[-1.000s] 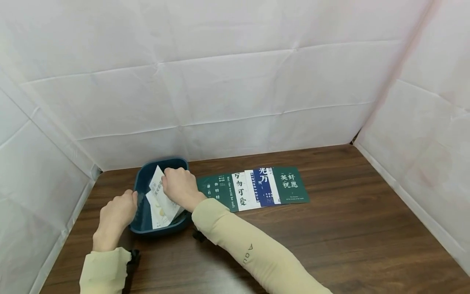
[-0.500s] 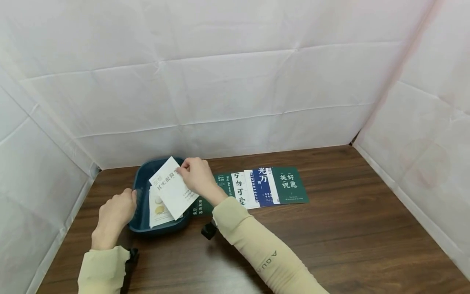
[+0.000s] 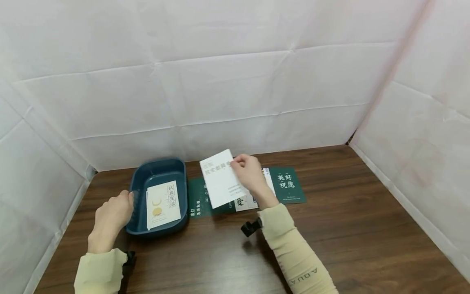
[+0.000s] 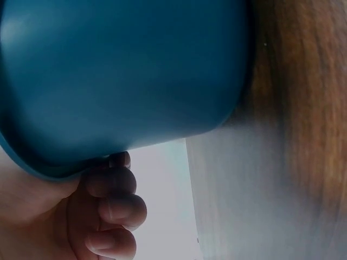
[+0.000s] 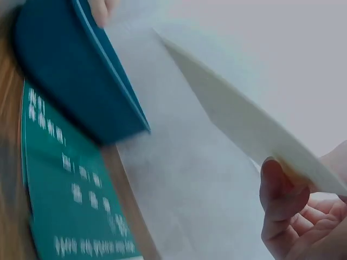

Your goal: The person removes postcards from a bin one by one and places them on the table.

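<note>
White card stock is what your right hand (image 3: pixel 250 174) carries: a white card (image 3: pixel 221 178) pinched at its right edge between thumb and fingers, raised clear of the table (image 3: pixel 330 245). The card hangs above the left part of a row of cards (image 3: pixel 290 185) lying on the wood. Its long axis runs from the far left corner toward you and slightly to the right, so the card sits tilted, with its printed face up and the heading at the far end. In the right wrist view the card (image 5: pixel 255 130) shows edge-on, with your thumb (image 5: pixel 276 187) under its lower face.

Your left hand (image 3: pixel 111 214) grips the left rim of a dark blue tray (image 3: pixel 156 169); the fingers curl over the edge. The left wrist view confirms this: curled fingers (image 4: pixel 111 203) press against the underside of the tray's wall (image 4: pixel 124 70).

Inside the tray lies a cream card (image 3: pixel 163 204), flat, face up, long axis running away from you, with a yellow emblem on its left half.

The row of cards lies just right of the tray. A dark green card (image 3: pixel 288 185) at the right end is fully visible; the others are partly covered by the held card and your hand.
</note>
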Tool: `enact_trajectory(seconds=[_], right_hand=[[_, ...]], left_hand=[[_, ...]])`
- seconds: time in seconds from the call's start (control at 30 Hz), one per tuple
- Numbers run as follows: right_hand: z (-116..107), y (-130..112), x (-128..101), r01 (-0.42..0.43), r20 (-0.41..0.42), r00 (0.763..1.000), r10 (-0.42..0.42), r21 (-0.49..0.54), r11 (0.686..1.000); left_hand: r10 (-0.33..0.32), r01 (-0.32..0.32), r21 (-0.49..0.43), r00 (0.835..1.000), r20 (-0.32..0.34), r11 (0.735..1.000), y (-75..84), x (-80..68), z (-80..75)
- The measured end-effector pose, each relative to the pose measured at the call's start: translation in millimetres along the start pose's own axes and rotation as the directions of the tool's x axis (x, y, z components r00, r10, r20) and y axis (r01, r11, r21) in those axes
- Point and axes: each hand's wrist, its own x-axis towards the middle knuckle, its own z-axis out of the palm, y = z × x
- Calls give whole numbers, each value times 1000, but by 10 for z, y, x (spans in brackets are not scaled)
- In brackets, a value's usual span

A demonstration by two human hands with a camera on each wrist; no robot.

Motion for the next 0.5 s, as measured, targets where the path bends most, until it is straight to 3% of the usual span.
enact_trajectory(seconds=[0.17,0.5], right_hand=[[-296,157,63,-29,-46,998,32,69,997],[-1049,389,103,-39,-158,987,29,-59,998]], left_hand=[[11,-11,-3,1000,-11,1000,-25,2,-26],[20,-21,-16,1000,-16,1000,-8,-3,-29]])
